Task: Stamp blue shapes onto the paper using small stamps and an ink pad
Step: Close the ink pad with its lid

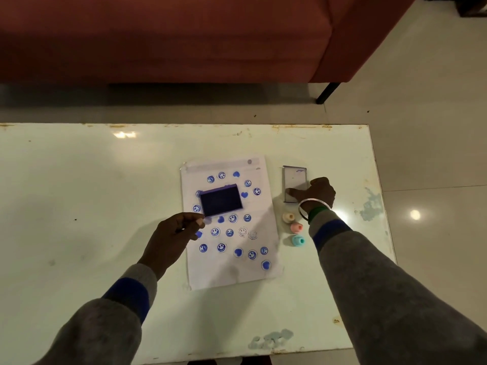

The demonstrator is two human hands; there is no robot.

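A white paper [253,272] lies mid-table, covered with several blue smiley and heart prints. The open ink pad [220,200], a dark blue rectangle, sits over the paper's upper left part. My left hand [175,233] pinches the pad's near-left corner. Right of the paper lies the clear ink pad lid [294,177]. My right hand [317,193] grips the lid's near end, thumb on top. Three small stamps stand in a row beside the paper's right edge: beige stamp [288,217], pink stamp [296,227], teal stamp [298,240].
The white table [79,193] has chipped edges and ends just right of my right arm. A red sofa [184,35] with a black leg [326,93] stands beyond the far edge, on a pale tiled floor [434,127].
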